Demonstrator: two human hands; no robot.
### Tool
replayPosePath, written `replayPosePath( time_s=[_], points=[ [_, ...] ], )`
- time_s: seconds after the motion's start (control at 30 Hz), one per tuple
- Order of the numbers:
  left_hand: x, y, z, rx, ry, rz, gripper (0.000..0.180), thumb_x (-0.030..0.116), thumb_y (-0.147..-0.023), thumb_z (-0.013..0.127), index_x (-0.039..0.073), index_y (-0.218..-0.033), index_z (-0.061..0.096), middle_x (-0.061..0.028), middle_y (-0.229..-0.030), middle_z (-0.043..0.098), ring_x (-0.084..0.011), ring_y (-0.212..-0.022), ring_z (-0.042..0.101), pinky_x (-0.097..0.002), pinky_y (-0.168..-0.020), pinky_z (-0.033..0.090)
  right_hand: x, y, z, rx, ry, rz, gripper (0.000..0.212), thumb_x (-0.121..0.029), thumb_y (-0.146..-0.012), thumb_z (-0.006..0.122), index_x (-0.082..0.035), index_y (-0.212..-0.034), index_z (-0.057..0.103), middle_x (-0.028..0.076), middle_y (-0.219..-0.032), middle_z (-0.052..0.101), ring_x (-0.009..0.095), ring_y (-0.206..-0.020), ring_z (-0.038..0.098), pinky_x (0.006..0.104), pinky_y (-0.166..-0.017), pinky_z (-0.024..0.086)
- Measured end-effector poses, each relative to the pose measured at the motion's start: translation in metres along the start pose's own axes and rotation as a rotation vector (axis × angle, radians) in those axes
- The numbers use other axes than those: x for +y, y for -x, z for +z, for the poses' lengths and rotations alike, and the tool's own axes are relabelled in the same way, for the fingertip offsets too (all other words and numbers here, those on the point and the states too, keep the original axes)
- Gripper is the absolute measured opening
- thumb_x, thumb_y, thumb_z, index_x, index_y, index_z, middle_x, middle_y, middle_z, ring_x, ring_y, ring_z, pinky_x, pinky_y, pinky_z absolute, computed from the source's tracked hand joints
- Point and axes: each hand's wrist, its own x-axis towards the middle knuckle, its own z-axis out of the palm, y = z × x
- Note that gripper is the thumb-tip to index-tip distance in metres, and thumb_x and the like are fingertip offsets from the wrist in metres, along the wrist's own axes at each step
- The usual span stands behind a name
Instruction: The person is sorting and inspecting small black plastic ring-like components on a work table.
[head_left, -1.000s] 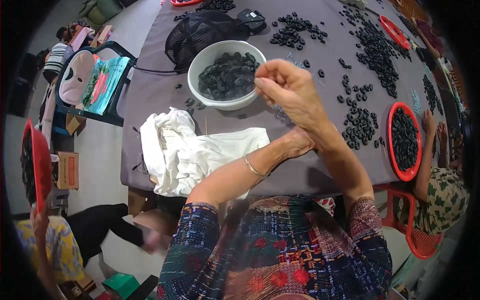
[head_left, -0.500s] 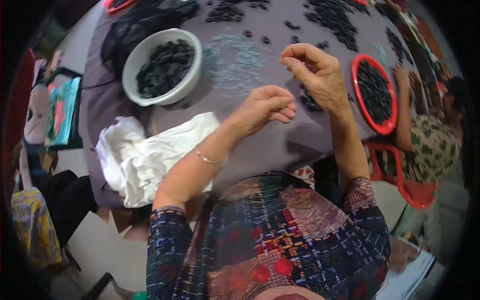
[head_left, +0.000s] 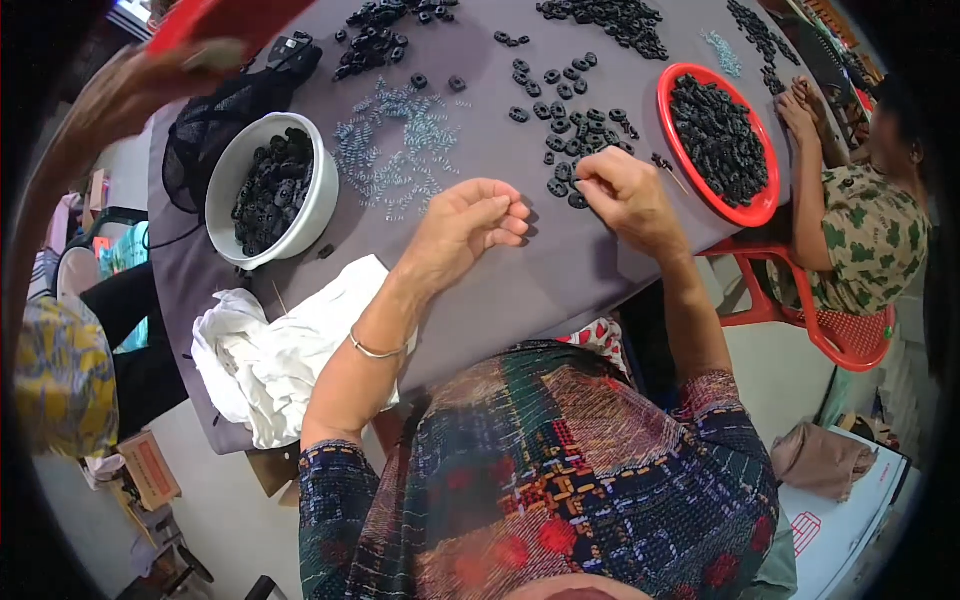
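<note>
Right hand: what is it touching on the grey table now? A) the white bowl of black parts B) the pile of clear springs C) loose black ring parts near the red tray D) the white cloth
C: the right hand has its fingertips down among the loose black ring parts, just left of the red tray.

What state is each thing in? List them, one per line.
left hand: raised above the table, fingers curled, apparently empty
right hand: fingertips pinched at loose black rings
white bowl: upright, partly filled
red tray: flat, heaped with black pieces
white cloth: crumpled at table edge
</note>
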Motion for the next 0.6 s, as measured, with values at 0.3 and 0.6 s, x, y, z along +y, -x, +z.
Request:
replayPosePath(
  time_s=[0.3,0.6],
  points=[
    [-0.001,0.002,0.0,0.014,0.021,0.0,0.016,0.009,-0.09,0.056,-0.002,-0.101,0.056,-0.0105,-0.091,0.064,-0.0154,-0.078,0.064,-0.0267,-0.07,0.054,-0.007,0.001,0.02,0.011,0.156,-0.009,0.019,-0.013,-0.074,0.065,-0.005,-0.09,0.058,0.011,-0.082,0.051,0.029,-0.078,0.055,0.0393,-0.065,0.046],
    [-0.006,0.001,-0.004,-0.019,0.034,0.017,0.015,0.008,-0.091,0.053,-0.002,-0.102,0.055,-0.0116,-0.091,0.063,-0.0177,-0.078,0.064,-0.0272,-0.069,0.054,-0.012,-0.003,0.029,-0.031,0.17,-0.055,0.02,-0.009,-0.074,0.064,-0.006,-0.093,0.057,0.01,-0.087,0.049,0.03,-0.082,0.055,0.0399,-0.067,0.047]
  ],
)
